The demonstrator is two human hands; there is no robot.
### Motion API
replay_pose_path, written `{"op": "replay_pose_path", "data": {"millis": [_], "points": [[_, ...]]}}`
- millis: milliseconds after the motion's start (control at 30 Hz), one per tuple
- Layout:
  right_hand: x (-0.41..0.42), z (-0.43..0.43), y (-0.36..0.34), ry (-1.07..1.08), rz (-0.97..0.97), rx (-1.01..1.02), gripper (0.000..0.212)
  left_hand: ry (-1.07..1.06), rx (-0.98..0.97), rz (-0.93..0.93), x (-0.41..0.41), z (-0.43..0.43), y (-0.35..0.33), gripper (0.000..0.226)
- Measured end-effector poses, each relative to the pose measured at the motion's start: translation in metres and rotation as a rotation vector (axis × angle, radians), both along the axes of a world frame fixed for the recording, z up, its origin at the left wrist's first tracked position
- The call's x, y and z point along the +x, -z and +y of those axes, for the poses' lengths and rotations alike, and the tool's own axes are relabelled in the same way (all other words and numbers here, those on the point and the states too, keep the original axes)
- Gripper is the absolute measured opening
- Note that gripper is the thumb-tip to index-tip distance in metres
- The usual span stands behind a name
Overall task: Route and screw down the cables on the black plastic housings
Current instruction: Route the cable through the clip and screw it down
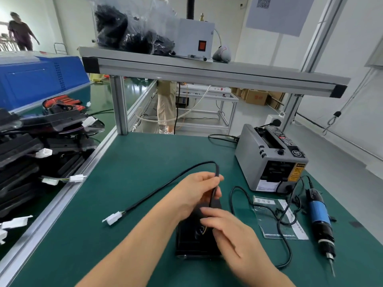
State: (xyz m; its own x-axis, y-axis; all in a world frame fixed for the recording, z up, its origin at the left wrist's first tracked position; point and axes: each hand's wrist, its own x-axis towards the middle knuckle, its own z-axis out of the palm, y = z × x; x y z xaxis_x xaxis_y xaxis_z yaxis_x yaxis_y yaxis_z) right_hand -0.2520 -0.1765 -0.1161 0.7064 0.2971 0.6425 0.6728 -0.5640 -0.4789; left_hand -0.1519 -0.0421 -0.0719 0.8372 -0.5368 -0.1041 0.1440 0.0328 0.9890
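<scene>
Left of the tape dispenser [269,158], the left hand [196,190] pinches the black cable [165,186] above the black housing [195,235]; the right hand [228,228] rests half-curled on it, grip unclear

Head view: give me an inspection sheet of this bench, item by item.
Surface: green mat, bare at centre.
Job's things: black housing flat under both hands; stack of housings on the left.
Clutter: tape dispenser, plastic bag.
Grippers: left hand pinches the black cable; right hand rests on the housing.
Cables: white connector lies loose; electric screwdriver lies idle with its cord looped.
Surroundings: overhead shelf; people behind.
</scene>
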Motion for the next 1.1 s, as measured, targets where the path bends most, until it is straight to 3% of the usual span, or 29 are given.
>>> {"op": "replay_pose_path", "data": {"millis": [100,133,233,333,500,600,667,733,833,967,1100], "points": [[0.016,-0.011,-0.004,0.155,0.156,0.422,0.03,0.003,0.029,-0.084,0.003,0.007,-0.004,0.02],[0.03,-0.017,-0.007,0.25,0.221,0.478,0.035,0.027,0.035,-0.095,0.003,0.012,-0.006,0.022],[0.082,-0.037,-0.02,0.415,0.528,0.343,0.052,0.093,0.018,-0.129,0.001,0.025,-0.012,0.028],[0.125,-0.041,-0.026,0.363,0.739,0.246,0.063,0.156,-0.068,-0.133,0.0,0.033,-0.015,0.029],[0.158,-0.032,-0.027,0.303,0.732,0.166,0.015,0.228,-0.269,-0.053,-0.001,0.053,-0.012,0.024],[0.162,-0.032,-0.033,0.186,0.798,0.2,0.017,0.226,-0.337,-0.049,-0.002,0.06,-0.005,0.029],[0.162,-0.027,-0.037,0.077,0.859,0.097,0.029,0.253,-0.359,-0.052,-0.002,0.06,-0.004,0.028],[0.161,-0.019,-0.037,0.023,0.883,0.049,0.027,0.293,-0.353,-0.064,-0.002,0.058,-0.004,0.027],[0.162,-0.012,-0.038,-0.003,0.842,0.209,0.016,0.344,-0.368,-0.075,-0.002,0.059,-0.005,0.026],[0.17,-0.02,-0.067,0.109,0.537,0.579,0.014,0.357,-0.399,-0.024,0.001,0.074,-0.005,0.048],[0.168,-0.021,-0.097,0.154,0.228,0.346,0.021,0.198,-0.463,-0.012,0.004,0.069,-0.012,0.07]]}}
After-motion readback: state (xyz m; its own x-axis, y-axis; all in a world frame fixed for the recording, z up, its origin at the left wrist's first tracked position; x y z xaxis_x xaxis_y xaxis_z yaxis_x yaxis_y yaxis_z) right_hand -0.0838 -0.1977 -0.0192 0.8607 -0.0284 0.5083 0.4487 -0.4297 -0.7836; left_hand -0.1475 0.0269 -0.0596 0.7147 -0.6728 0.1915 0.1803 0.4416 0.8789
